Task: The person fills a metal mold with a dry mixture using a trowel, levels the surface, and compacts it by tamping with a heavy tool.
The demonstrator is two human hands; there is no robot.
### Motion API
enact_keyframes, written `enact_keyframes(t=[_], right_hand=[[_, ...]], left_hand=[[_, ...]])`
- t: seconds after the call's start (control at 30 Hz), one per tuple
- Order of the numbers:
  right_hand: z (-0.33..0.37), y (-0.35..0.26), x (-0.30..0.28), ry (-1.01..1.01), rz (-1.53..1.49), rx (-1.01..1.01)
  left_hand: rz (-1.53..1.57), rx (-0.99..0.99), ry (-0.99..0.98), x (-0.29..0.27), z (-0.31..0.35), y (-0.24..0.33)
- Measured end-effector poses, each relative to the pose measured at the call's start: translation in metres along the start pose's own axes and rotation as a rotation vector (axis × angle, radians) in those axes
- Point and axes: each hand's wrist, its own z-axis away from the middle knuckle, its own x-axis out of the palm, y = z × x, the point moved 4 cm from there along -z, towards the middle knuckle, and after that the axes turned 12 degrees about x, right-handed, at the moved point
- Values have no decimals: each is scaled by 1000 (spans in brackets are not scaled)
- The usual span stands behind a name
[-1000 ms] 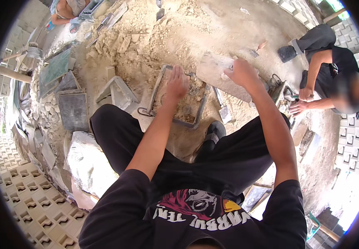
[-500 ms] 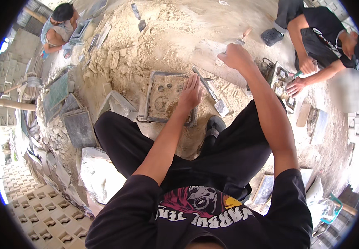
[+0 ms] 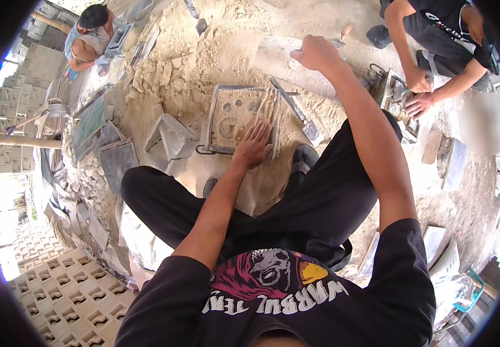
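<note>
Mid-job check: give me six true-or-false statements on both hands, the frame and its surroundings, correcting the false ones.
1. The left hand is over the frame. True.
2. The right hand is over the frame too. False: it is beyond it to the right, by the pale slab.
3. Round marks show in the frame's sand. True.
4. The green board is right of the frame. False: it is to the left.
5. A metal loop juts from the frame's near left corner. True.
6. Only one other person is in view. False: there are two, at upper left and upper right.
</note>
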Motion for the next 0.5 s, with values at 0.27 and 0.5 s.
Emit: enact_keyframes(t=[0.27,0.5], right_hand=[[3,-13,3,-44,44,-28],[1,-27,7,-58,32,-82]], left_hand=[[27,200,-196,-13,36,15],[92,-410,173,-27,58,-51]])
